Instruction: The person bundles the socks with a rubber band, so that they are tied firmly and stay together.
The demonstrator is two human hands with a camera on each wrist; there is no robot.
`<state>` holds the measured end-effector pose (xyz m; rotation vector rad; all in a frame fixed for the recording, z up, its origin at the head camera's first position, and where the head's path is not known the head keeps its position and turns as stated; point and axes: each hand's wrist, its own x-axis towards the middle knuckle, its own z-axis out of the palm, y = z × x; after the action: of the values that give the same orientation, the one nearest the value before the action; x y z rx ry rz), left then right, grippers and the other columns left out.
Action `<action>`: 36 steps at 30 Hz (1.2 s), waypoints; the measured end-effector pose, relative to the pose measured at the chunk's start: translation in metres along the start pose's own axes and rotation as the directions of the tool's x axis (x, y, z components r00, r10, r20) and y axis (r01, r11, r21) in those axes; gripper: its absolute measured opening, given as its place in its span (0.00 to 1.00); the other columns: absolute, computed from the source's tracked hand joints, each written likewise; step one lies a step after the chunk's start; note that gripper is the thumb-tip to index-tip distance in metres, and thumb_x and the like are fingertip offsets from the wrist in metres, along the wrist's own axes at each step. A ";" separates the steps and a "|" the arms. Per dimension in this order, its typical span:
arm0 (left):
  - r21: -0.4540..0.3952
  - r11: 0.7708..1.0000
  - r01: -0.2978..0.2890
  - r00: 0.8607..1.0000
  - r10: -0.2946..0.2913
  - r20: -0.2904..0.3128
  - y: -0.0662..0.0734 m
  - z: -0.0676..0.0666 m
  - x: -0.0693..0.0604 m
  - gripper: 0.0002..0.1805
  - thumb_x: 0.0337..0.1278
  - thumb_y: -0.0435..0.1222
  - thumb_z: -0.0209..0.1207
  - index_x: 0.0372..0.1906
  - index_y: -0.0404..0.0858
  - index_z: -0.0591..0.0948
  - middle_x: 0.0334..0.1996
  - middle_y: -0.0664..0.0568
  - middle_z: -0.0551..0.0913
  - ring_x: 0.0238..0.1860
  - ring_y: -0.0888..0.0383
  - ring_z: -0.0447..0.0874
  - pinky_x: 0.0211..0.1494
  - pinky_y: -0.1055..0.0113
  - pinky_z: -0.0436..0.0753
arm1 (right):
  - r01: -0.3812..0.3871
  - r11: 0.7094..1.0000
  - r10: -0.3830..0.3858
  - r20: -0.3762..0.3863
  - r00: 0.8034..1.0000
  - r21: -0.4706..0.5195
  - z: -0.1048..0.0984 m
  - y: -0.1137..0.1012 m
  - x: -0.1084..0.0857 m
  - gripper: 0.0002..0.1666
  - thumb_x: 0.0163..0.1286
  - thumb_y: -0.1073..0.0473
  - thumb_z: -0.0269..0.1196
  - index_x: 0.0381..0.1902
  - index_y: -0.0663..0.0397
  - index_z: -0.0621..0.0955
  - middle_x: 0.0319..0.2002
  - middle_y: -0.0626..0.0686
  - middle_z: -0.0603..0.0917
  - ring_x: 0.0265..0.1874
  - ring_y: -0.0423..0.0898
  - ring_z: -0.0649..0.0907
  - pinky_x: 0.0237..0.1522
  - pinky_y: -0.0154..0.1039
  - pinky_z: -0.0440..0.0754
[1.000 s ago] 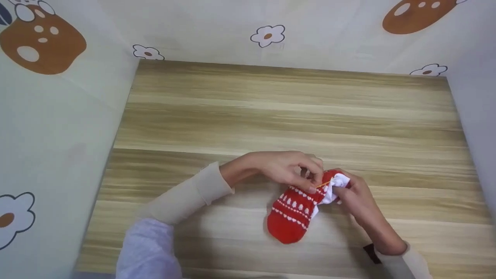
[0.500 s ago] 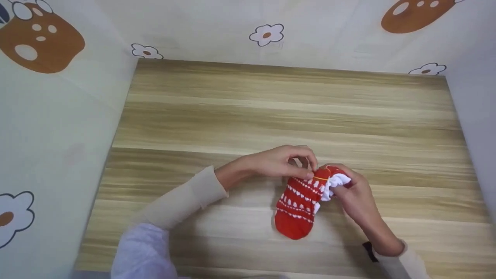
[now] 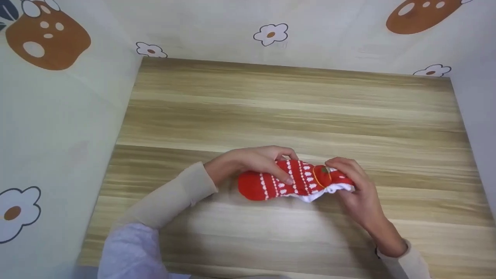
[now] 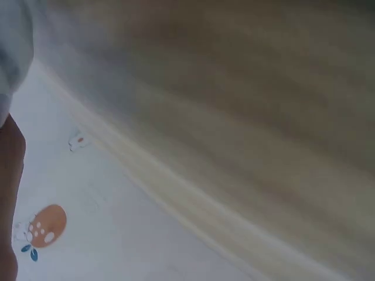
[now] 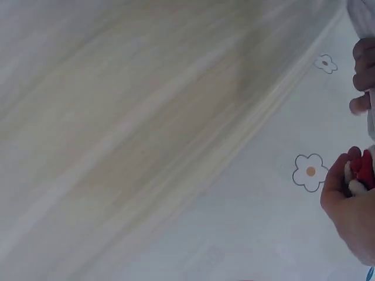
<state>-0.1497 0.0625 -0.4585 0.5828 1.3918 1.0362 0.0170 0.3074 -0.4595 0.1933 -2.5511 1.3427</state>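
A red knitted sock (image 3: 306,179) with white patterned rows lies level between both hands in the head view, its plain red toe to the left. White fabric shows along its lower side. Near the cuff end, a thin yellow-orange band (image 3: 316,179) loops over the sock around a small green mark. My left hand (image 3: 259,159) grips the foot part, thumb on top and other fingers behind. At the cuff, my right hand (image 3: 358,188) holds the fabric, fingers over the far side and thumb below. The right wrist view shows red and white fabric inside the right hand (image 5: 348,216).
A wood-grain tabletop (image 3: 286,112) spreads under the hands. Pale walls with flower and fruit prints (image 3: 271,35) border it at the back, left and right. The left wrist view shows mostly blurred tabletop (image 4: 234,117).
The sock has swung from toe-down to nearly horizontal, toe pointing left. My left hand has let go of the yellow-orange band and moved left onto the sock's foot. The right hand keeps the cuff.
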 end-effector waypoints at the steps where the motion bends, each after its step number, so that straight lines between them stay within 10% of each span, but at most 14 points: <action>1: 0.045 0.999 0.017 1.000 -0.016 -0.020 0.002 -0.005 -0.003 0.27 0.56 0.46 0.73 0.58 0.50 0.75 0.55 0.51 0.84 0.54 0.52 0.88 0.50 0.58 0.89 | 0.070 0.996 -0.069 0.021 0.997 -0.054 0.000 0.004 0.000 0.36 0.54 0.84 0.70 0.59 0.53 0.85 0.56 0.55 0.83 0.57 0.38 0.81 0.59 0.21 0.76; 5: 0.266 0.960 0.089 0.991 -0.058 -0.121 0.008 -0.020 -0.014 0.25 0.55 0.46 0.74 0.56 0.48 0.77 0.52 0.51 0.83 0.52 0.53 0.87 0.48 0.59 0.90 | 0.323 0.902 -0.283 0.172 0.943 -0.287 0.005 0.019 0.006 0.39 0.50 0.79 0.75 0.59 0.46 0.84 0.56 0.56 0.82 0.56 0.48 0.81 0.65 0.25 0.74; 10: 0.490 0.848 0.201 0.960 -0.071 -0.271 0.004 -0.022 -0.014 0.25 0.58 0.49 0.72 0.57 0.47 0.78 0.52 0.53 0.82 0.53 0.56 0.82 0.52 0.58 0.86 | 0.521 0.733 -0.374 0.380 0.846 -0.439 0.012 0.033 0.016 0.36 0.51 0.70 0.78 0.58 0.50 0.79 0.57 0.58 0.80 0.57 0.55 0.79 0.62 0.51 0.79; 14: 0.591 0.765 0.256 0.935 -0.042 -0.351 -0.002 -0.015 -0.017 0.30 0.59 0.53 0.70 0.63 0.47 0.77 0.56 0.52 0.82 0.55 0.55 0.80 0.58 0.54 0.83 | 0.416 0.805 -0.185 0.488 0.853 -0.422 0.011 0.030 0.016 0.38 0.60 0.63 0.74 0.68 0.49 0.75 0.66 0.57 0.76 0.67 0.56 0.75 0.70 0.57 0.73; 19: 0.738 0.645 0.197 0.914 0.151 -0.376 -0.012 -0.002 -0.029 0.34 0.62 0.50 0.69 0.70 0.47 0.73 0.65 0.50 0.78 0.67 0.52 0.73 0.71 0.50 0.73 | 0.157 0.890 0.085 0.493 0.866 -0.428 0.008 0.016 0.010 0.45 0.66 0.38 0.70 0.76 0.44 0.70 0.74 0.54 0.71 0.72 0.57 0.72 0.70 0.62 0.73; 26: 0.833 0.518 0.196 0.907 0.227 -0.354 -0.033 0.014 -0.044 0.36 0.69 0.44 0.64 0.78 0.50 0.67 0.75 0.49 0.71 0.78 0.48 0.62 0.79 0.46 0.63 | 0.209 0.872 -0.028 0.380 0.925 -0.443 0.017 0.021 0.011 0.30 0.63 0.55 0.76 0.60 0.54 0.78 0.58 0.58 0.83 0.61 0.57 0.82 0.63 0.58 0.80; 31: 0.846 0.478 0.238 0.910 0.195 -0.366 -0.046 0.019 -0.045 0.37 0.74 0.45 0.59 0.82 0.54 0.59 0.81 0.52 0.63 0.83 0.47 0.54 0.82 0.43 0.58 | 0.165 0.886 -0.001 0.354 0.935 -0.434 0.019 0.028 0.005 0.31 0.61 0.59 0.77 0.58 0.53 0.76 0.57 0.57 0.82 0.59 0.55 0.82 0.62 0.55 0.82; 36: 0.832 0.491 0.257 0.905 0.180 -0.386 -0.057 0.023 -0.047 0.37 0.74 0.46 0.58 0.82 0.56 0.57 0.82 0.54 0.60 0.84 0.48 0.51 0.83 0.44 0.56 | 0.147 0.889 0.019 0.356 0.934 -0.434 0.026 0.029 -0.005 0.30 0.61 0.58 0.77 0.58 0.52 0.76 0.57 0.56 0.82 0.58 0.54 0.82 0.62 0.54 0.82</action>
<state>-0.1081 0.0013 -0.4797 1.1014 2.3484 0.3032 0.0111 0.3022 -0.4984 0.4585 -3.0393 0.6924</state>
